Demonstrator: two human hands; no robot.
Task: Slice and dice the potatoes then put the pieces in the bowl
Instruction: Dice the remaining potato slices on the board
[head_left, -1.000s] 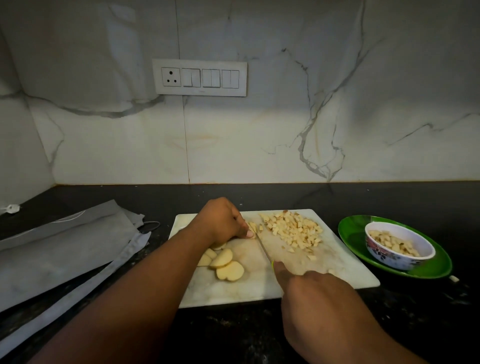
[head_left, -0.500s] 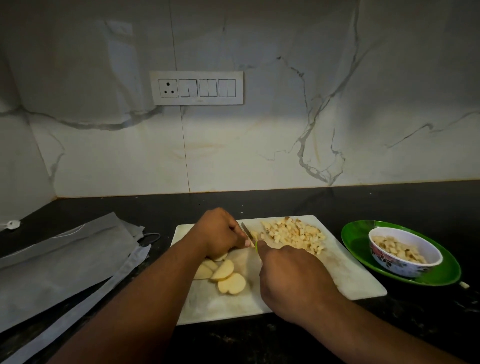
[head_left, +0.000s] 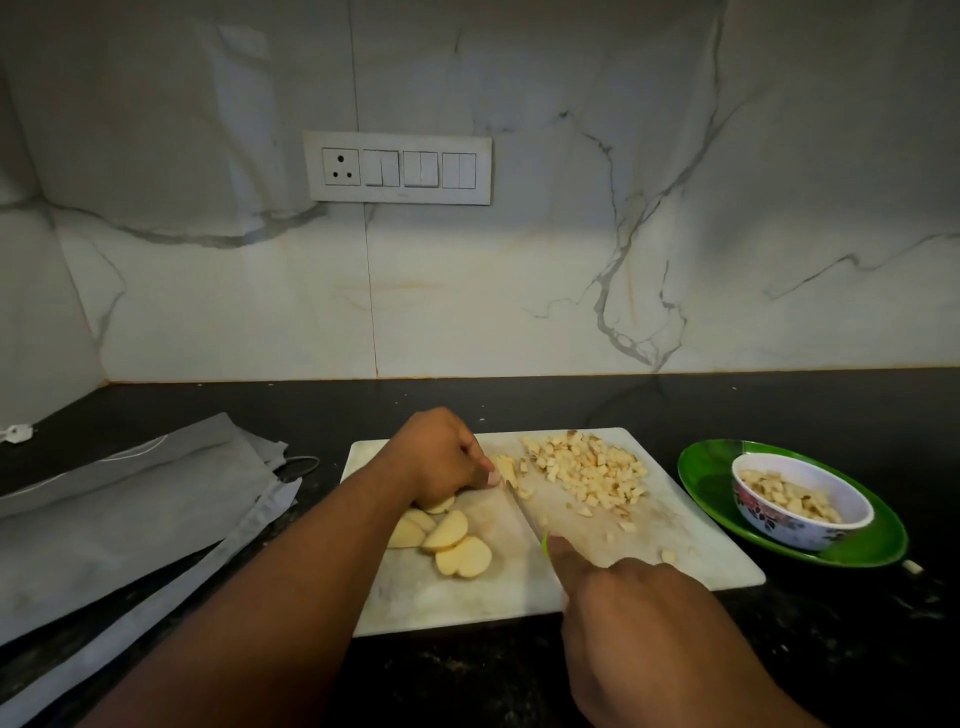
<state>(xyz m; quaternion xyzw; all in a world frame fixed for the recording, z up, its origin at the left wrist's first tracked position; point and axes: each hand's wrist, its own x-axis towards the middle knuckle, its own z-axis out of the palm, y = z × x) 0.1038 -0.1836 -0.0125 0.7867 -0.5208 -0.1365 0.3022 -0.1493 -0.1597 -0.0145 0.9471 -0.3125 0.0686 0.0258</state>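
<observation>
**Dicing the held potato strips**

The knife handle is gripped by the right hand (head_left: 639, 623), forefinger along the green-handled knife (head_left: 524, 512); cuts are best kept short and even, clear of the curled left hand (head_left: 441, 457) pinning pale potato strips (head_left: 505, 467) on the white marble cutting board (head_left: 467, 603); diced pieces (head_left: 587, 473) lie beyond; the floral bowl (head_left: 800, 525) is partly filled; no writing is legible.

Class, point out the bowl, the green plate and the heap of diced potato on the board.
bowl (head_left: 769, 525): head view, patterned outer wall.
green plate (head_left: 706, 467): head view, bare left rim.
heap of diced potato (head_left: 587, 470): head view, middle of heap.
</observation>
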